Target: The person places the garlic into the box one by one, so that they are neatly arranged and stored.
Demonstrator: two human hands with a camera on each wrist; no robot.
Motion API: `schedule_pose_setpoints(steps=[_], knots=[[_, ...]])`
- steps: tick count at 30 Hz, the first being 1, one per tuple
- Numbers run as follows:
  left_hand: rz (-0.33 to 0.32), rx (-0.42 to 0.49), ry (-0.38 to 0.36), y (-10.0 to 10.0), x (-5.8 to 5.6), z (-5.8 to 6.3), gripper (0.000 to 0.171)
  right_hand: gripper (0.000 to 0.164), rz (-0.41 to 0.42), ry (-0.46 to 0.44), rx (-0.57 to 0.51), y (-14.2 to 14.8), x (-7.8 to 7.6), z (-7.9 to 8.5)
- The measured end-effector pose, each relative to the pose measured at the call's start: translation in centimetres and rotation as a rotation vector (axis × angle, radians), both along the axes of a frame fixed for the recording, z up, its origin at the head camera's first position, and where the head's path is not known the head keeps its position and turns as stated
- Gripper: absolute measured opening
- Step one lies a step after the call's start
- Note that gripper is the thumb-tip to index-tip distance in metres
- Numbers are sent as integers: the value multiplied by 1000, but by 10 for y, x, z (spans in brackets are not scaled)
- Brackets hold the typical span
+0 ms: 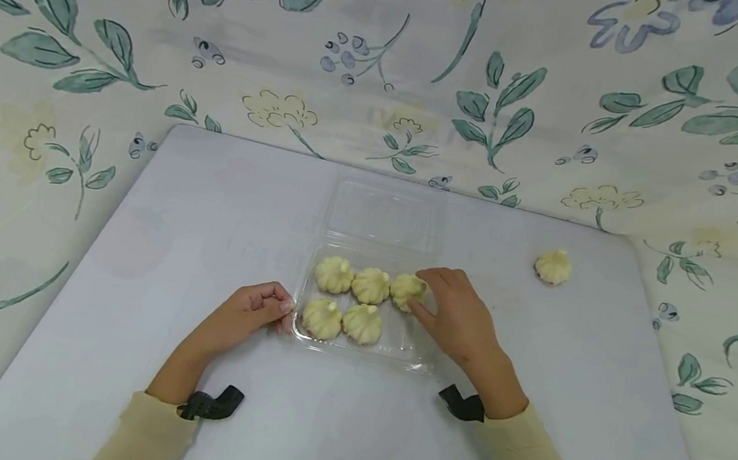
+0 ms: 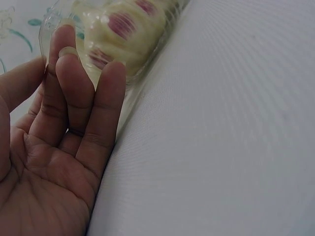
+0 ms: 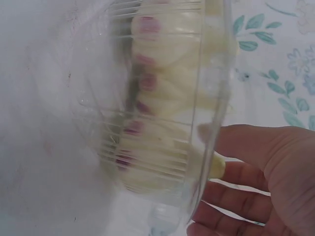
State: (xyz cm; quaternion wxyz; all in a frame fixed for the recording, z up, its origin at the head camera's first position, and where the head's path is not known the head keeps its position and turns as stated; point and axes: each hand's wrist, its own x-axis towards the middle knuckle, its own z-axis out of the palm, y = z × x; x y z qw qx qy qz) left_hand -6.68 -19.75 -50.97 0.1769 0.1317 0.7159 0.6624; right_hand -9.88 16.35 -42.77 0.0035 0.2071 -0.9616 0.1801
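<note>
A clear plastic clamshell container (image 1: 400,344) lies with its lid (image 1: 384,213) folded back. Several pale yellow, pleated garlic bulbs (image 1: 370,285) sit inside it in two rows, with purple patches showing through the wall in both wrist views. My left hand (image 1: 257,312) pinches the container's left edge between thumb and fingers; in the left wrist view the fingertips (image 2: 114,73) lie against the plastic. Reaching over the right wall, my right hand (image 1: 458,312) holds the back-right garlic bulb (image 1: 405,290) between thumb and fingers. The right wrist view shows its stem poking out between them.
One more garlic bulb (image 1: 552,267) lies apart on the white table (image 1: 347,417), toward the back right. Floral cloth (image 1: 388,58) hangs behind the table and along its sides. Black straps (image 1: 213,402) are on both wrists.
</note>
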Motion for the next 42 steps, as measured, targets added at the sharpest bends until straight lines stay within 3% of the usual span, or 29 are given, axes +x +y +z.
schedule_pose_setpoints(steps=[11, 23, 33, 42], knots=[[-6, 19, 11, -2, -1, 0, 16, 49, 14, -16, -39, 7, 2, 10], [1, 0, -10, -3, 2, -1, 17, 52, -33, -11, -47, 25, 0, 22], [-9, 15, 3, -2, 1, -1, 18, 53, -163, 14, -65, 58, -8, 31], [-26, 16, 9, 0, 1, 1, 16, 57, -364, 35, -28, 92, -13, 43]])
